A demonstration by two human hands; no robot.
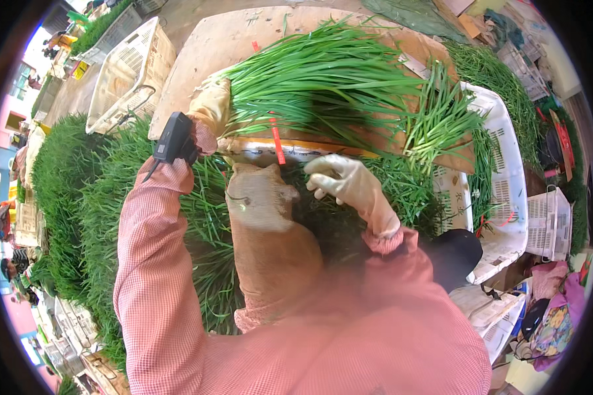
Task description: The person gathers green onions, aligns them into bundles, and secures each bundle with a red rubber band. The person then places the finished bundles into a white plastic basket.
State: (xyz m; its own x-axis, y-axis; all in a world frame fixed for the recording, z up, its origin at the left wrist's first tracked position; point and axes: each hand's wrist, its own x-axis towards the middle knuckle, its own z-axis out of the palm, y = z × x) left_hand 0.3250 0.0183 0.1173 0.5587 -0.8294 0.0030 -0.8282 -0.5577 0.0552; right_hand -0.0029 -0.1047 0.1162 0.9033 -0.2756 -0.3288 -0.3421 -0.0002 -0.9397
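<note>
My left hand (211, 106), in a pale glove, grips the stem ends of a large spread of garlic chives (321, 74) on a wooden board (217, 42). A red strip (276, 138) passes under the chives, its near end hanging over the board's front edge and its far end showing behind them. My right hand (338, 180), also gloved, hovers in front of that edge, right of the strip. Its fingers are curled but apart, with nothing visible between them. A smaller bunch of chives (432, 116) lies at the board's right end.
A white plastic crate (511, 197) stands at the right, with greens and red strips inside. Another crate (128, 74) is at the back left. Piled greens (94, 182) line my left side. A brown cloth cover (272, 252) lies in front of my body. People are far left.
</note>
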